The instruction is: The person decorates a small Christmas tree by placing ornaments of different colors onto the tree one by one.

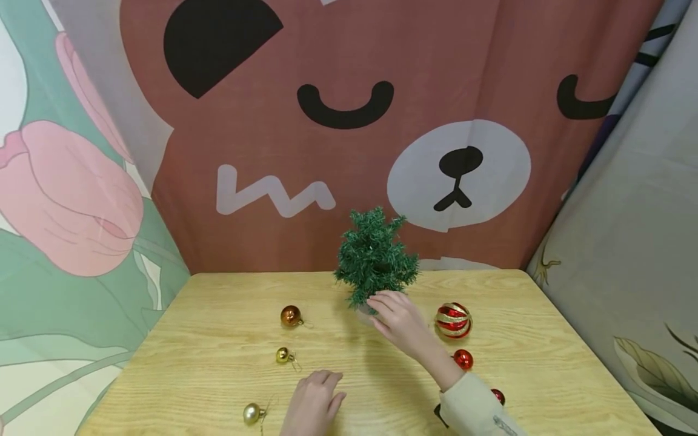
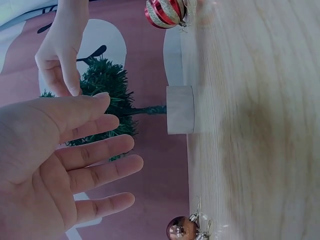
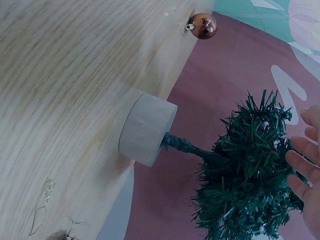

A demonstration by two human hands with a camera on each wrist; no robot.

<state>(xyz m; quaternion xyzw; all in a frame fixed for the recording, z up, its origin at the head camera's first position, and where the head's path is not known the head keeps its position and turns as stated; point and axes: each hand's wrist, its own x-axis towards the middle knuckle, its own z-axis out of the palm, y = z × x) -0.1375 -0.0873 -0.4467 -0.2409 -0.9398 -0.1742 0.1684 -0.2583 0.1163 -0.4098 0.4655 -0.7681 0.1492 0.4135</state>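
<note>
A small green artificial Christmas tree [image 1: 373, 254] stands upright toward the back of the table, on a round pale base [image 3: 147, 130]. My right hand [image 1: 400, 324] is reached forward in front of it, overlapping its lower branches in the head view. In the right wrist view its loosely bent fingers [image 3: 300, 165] are right by the foliage, and nothing shows in them. My left hand [image 1: 313, 402] is at the near side of the table, palm bare and fingers spread in the left wrist view. Nearest to it are a small gold ball [image 1: 282, 355] and a pale gold ball [image 1: 252, 413].
A copper ball ornament [image 1: 291, 315] lies left of the tree. On the right are a red-and-gold striped ball [image 1: 454, 320], a red ball [image 1: 463, 359] and a darker red ball [image 1: 497, 396] partly behind the sleeve [image 1: 474, 402]. A bear-print curtain [image 1: 262, 242] hangs behind the table.
</note>
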